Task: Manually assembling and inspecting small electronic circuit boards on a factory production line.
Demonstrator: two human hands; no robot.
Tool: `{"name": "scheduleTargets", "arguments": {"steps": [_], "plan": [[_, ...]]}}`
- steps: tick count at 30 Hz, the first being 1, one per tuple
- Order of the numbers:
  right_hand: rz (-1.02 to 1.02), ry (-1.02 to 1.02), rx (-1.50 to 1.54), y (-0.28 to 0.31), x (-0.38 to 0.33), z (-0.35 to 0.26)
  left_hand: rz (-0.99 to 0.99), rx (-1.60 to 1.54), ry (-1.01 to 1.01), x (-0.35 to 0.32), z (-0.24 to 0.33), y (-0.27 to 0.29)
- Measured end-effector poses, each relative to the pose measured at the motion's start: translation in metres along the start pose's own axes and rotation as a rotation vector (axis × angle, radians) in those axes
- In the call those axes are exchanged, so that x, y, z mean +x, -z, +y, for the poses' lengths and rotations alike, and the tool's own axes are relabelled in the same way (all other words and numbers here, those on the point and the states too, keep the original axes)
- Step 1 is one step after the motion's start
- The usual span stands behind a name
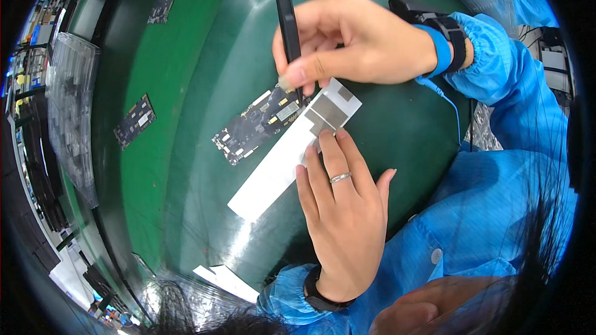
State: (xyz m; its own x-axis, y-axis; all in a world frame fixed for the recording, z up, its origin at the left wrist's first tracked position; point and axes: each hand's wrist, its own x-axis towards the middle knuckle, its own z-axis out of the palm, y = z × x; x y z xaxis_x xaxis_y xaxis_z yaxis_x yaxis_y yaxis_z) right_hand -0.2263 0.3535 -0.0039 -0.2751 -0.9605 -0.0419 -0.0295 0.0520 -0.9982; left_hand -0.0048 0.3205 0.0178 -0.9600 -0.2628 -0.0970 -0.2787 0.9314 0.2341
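Tool gripped in our right hand over the board could scratch it if we slip; our open left hand, on the sheet beside the board, could drag that askew.

Observed: slim black rod-shaped tool; black rectangular circuit board (pale patches throughout); long white strip, grey rectangles; blue fabric sleeve.

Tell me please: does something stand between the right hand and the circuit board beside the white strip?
Only the black tool held by the right hand, pointing down at the circuit board; nothing else visible.
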Motion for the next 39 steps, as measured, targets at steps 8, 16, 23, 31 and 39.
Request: {"name": "scheduleTargets", "arguments": {"steps": [8,16,23,31,39], "plan": [[0.005,0.096,-0.044,0.000,0.006,0.008,0.057,0.066,-0.017,-0.001,0.001,0.001],[0.040,0.089,-0.094,0.008,0.023,0.025,0.153,-0.031,-0.015,0.028,-0.016,-0.007],[-0.002,0.065,-0.129,0.010,0.027,0.023,0.132,0.006,0.006,0.030,-0.019,-0.010],[-0.013,0.063,-0.147,0.010,0.028,0.019,0.122,0.030,0.007,0.031,-0.020,-0.009],[0.141,0.154,-0.015,0.009,0.010,0.007,0.091,0.069,0.039,0.030,-0.018,-0.007]]}}
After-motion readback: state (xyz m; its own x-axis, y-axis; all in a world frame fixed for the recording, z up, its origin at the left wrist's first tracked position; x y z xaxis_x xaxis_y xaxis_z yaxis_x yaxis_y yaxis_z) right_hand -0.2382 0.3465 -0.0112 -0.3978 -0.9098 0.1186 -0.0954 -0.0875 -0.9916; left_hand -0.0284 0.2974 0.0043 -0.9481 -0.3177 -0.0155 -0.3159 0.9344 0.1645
